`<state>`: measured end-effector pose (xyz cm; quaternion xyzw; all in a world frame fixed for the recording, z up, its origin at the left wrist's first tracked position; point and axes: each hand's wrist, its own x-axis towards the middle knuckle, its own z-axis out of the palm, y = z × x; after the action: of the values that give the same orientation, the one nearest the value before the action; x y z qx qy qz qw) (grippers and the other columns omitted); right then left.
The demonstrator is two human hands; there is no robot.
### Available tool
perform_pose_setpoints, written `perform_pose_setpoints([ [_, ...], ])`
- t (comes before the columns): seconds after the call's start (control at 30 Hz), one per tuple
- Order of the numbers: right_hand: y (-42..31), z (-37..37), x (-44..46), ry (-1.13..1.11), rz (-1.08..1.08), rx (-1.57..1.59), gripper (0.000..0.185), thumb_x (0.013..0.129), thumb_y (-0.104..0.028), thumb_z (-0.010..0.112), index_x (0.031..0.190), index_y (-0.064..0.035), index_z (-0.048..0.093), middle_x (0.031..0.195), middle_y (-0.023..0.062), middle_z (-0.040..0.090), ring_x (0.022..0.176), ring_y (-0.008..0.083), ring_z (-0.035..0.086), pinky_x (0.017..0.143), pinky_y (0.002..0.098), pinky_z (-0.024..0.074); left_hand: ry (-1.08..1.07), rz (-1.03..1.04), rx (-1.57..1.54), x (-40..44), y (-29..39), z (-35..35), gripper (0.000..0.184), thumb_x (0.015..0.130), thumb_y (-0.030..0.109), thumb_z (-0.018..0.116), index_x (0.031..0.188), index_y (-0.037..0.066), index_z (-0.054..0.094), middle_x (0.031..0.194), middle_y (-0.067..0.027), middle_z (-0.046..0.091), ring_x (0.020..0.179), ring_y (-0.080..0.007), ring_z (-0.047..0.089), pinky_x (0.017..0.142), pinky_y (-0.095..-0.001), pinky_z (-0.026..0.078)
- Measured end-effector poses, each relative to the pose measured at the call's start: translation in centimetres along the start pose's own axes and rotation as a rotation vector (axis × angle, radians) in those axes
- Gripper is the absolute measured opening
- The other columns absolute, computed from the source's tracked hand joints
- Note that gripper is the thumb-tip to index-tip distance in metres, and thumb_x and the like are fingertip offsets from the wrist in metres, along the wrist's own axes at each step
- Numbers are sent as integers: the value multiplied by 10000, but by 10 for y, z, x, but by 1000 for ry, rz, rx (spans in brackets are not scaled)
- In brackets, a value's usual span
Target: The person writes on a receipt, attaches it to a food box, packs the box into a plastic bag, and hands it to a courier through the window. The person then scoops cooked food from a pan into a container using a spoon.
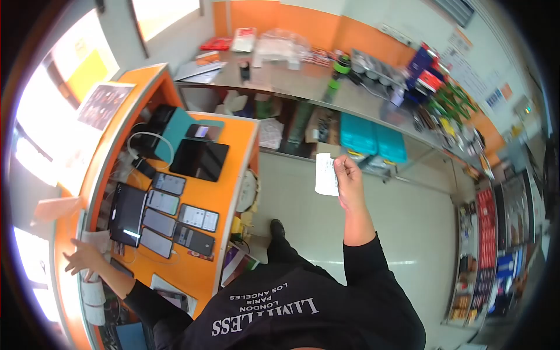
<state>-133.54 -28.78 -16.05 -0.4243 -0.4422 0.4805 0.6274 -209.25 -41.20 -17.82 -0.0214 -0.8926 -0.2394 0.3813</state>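
With right hand (pixel 349 181) nearly closed, pinching the paper slip (pixel 325 178) by its edge above the floor (pixel 408 233), hold lightly, without creasing or covering its marks (pixel 328 165). With left hand (pixel 86 256) spread wide, seemingly holding nothing, near the orange ledge (pixel 67 291), perhaps touching, mind the phones (pixel 199 217) on the orange tabletop (pixel 238 143). Farther away, leave the metal tabletop (pixel 280 76) undisturbed.

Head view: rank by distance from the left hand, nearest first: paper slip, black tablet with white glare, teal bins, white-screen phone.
From the left hand:
1. Black tablet with white glare: just to its right.
2. White-screen phone: farther right.
3. Paper slip: held in the right hand.
4. Teal bins: beyond the slip, under the bench.
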Motion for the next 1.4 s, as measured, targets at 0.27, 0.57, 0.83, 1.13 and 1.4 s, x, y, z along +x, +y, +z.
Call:
perform_pose_setpoints([
  [0.27,-115,-63,-109,-31,21,82,173,1027,-234,611,960,-75,603,799,-29,642,704,31,575,630,211,465,-934,1002,-1839,-254,197,-359,717,956,392,609,1444,-70,361,1436,-238,420,1382,-339,393,1134,-464,334],
  [0.57,-191,-214,-193,414,-213,-594,138,947,-138,698,928,-11,646,737,4,647,673,49,585,601,244,478,-2178,1755,-1710,-488,240,-599,846,803,78,804,1532,91,376,1163,-111,713,1060,-197,683,1041,-385,439],
  [0.83,-245,-397,-300,780,-119,-670,110,934,-118,711,912,-27,652,726,-13,647,660,52,599,579,226,465,-2666,2211,-1370,-675,213,-780,762,847,119,776,1518,155,418,1069,-140,733,998,-210,708,837,-334,540],
  [1.13,-284,-580,-314,1059,-175,-519,57,949,-79,679,933,-31,653,761,-1,661,684,42,595,585,201,451,-3067,2414,-1295,-812,254,-940,717,823,45,777,1478,91,490,1377,-125,547,1152,-170,598,942,-324,521],
  [1.4,-344,-741,-274,1239,-339,-591,97,971,-105,671,956,-14,640,748,-10,638,661,37,558,591,191,436,-2976,2711,-1555,-938,325,-1085,916,681,58,890,1496,82,473,1439,-110,496,1223,-181,554,966,-317,511],
])
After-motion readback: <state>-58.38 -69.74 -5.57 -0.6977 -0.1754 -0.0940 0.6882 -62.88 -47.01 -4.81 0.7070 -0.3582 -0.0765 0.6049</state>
